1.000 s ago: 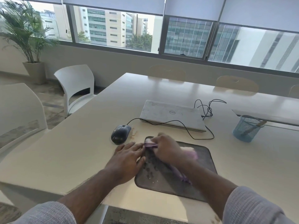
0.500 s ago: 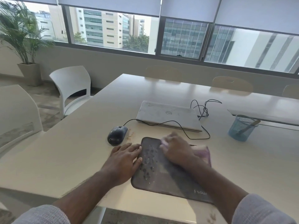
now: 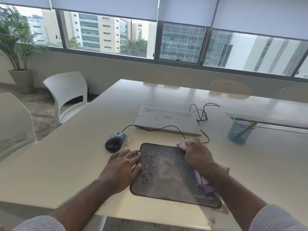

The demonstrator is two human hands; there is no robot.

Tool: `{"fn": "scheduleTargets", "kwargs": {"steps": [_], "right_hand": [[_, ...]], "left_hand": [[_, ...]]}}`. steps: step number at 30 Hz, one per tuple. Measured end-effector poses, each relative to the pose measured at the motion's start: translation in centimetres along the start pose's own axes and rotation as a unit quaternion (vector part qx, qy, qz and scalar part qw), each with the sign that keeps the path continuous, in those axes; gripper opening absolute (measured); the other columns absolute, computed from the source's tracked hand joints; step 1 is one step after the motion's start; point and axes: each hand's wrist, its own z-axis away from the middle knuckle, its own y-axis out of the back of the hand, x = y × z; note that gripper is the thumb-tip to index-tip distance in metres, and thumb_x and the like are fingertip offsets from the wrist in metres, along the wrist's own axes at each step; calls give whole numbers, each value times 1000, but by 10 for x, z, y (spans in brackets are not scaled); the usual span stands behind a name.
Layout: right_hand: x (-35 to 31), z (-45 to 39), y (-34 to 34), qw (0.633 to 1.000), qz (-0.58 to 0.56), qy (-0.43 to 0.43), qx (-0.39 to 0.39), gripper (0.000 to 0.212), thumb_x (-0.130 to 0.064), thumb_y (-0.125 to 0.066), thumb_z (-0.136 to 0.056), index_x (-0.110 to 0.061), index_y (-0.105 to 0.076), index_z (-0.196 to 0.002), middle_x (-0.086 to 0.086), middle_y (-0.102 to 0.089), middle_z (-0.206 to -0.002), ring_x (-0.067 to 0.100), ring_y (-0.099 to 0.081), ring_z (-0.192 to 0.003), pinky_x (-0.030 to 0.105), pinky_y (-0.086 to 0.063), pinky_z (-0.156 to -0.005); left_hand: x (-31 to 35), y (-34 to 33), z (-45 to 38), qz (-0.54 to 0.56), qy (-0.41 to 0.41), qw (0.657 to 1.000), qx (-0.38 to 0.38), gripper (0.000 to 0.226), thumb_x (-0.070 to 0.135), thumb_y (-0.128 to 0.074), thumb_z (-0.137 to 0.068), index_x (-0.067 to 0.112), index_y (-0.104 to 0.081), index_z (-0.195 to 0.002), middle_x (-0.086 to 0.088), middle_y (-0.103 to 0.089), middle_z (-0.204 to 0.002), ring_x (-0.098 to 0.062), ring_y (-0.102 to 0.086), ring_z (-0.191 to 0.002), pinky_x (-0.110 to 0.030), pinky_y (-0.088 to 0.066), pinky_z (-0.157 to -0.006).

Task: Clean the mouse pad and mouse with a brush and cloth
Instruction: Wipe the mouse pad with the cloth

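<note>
A dark grey mouse pad (image 3: 168, 174) lies near the table's front edge, with dark specks on its left part. My left hand (image 3: 122, 165) rests flat on the table, fingers spread, touching the pad's left edge. My right hand (image 3: 197, 155) presses a pale purple cloth (image 3: 202, 181) onto the pad's far right corner; the cloth trails back under my wrist. A black wired mouse (image 3: 115, 141) sits on the table left of the pad. A brush handle (image 3: 246, 130) sticks out of a blue mesh cup (image 3: 240, 130) at the right.
A closed grey laptop (image 3: 167, 120) lies behind the pad, with the mouse cable and a tangle of black cable (image 3: 202, 112) beside it. White chairs (image 3: 66, 95) stand at the left. Brownish stains mark the table (image 3: 66, 164) near the mouse.
My right hand has swept the cloth from the pad's left side across to its far right corner. My left hand has stayed at the pad's left edge.
</note>
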Motion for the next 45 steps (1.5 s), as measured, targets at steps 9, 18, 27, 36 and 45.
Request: {"fn": "scheduleTargets", "kwargs": {"steps": [9, 18, 27, 36, 45], "right_hand": [[0, 17, -2, 996, 32, 71, -43, 31, -22, -42, -103, -29, -63, -124, -8, -37, -86, 22, -57, -113, 24, -34, -83], [-16, 29, -6, 996, -14, 75, -37, 33, -24, -43, -98, -35, -64, -122, -1, -51, -111, 24, -60, -109, 32, -43, -94], [37, 13, 31, 993, 92, -43, -55, 31, -37, -39, -101, -29, -68, -112, 15, -55, -117, 31, -62, -110, 33, -45, -90], [-3, 42, 5, 991, 35, 108, -68, 37, -16, -45, -94, -35, -65, -120, -6, -49, -99, 22, -58, -105, 29, -43, -87], [22, 33, 26, 996, 70, 43, -16, 29, -28, -48, -98, -38, -64, -120, 0, -56, -112, 24, -62, -106, 28, -38, -79]], "left_hand": [[-2, -1, 0, 1, -2, 1000, -2, 56, 52, -22, -102, 32, -26, -154, 19, -21, -160, -6, -9, -149, -31, -9, -119], [-1, 0, 0, 3, -1, 1000, -5, 63, 56, -14, -96, 34, -26, -154, 19, -22, -160, -5, -9, -149, -31, -8, -119], [-2, 0, 0, 21, -14, 1000, -6, 51, 51, -24, -103, 43, -21, -153, 20, -14, -162, -7, -10, -149, -33, -9, -119], [0, 2, 0, 12, -10, 1000, -24, 50, 50, -20, -104, 43, -21, -153, 27, -12, -159, -9, -8, -150, -34, -8, -119], [1, 0, -1, 8, -5, 1000, -11, 49, 49, -22, -104, 43, -24, -153, 28, -16, -158, -8, -12, -150, -33, -10, -118]]}}
